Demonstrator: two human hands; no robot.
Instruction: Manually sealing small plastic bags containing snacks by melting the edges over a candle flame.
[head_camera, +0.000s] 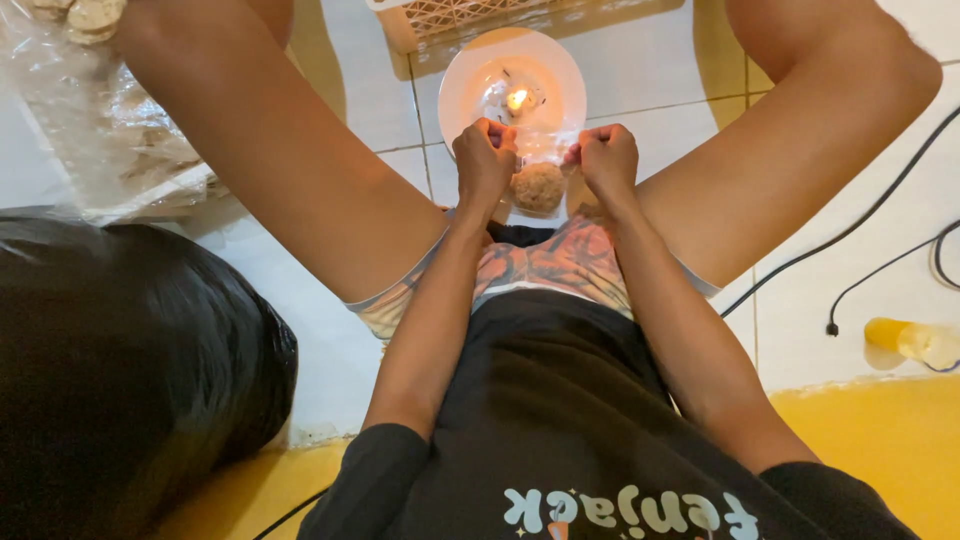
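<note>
Head view, top middle: round white plate (455, 95) sits on the white tile floor (800, 330), w/ a small lit candle flame (517, 98) burning near its middle.
Head view, center: round tan crumbly snack in a clear plastic wrap (539, 186) hangs just below the plate's near edge, between the 2 hands.
Left hand (484, 160): closed tight in a fist, fingers pinching the left top edge of the clear wrap. It is just left of the snack, touching the wrap.
Right hand (605, 158): also closed in a fist, pinching the right top edge of the same wrap. Just right of the snack.
Wrap top: held up close to the flame; can't tell if it touches the flame.
Legs: bare knees spread out to upper left & upper right, hands in between them.
Top edge: cream plastic basket w/ grid holes (470, 20) just behind the plate.
Upper left: crinkly clear plastic bag w/ more tan snacks (100, 120) on the floor.
Left side: big shiny black plastic bag (120, 370), fills lower left.
Right side: black cables (860, 230) run over the tiles; yellow plastic bottle lying on its side (910, 338) near the right edge.
Bottom: person's dark shirt & patterned shorts.
</note>
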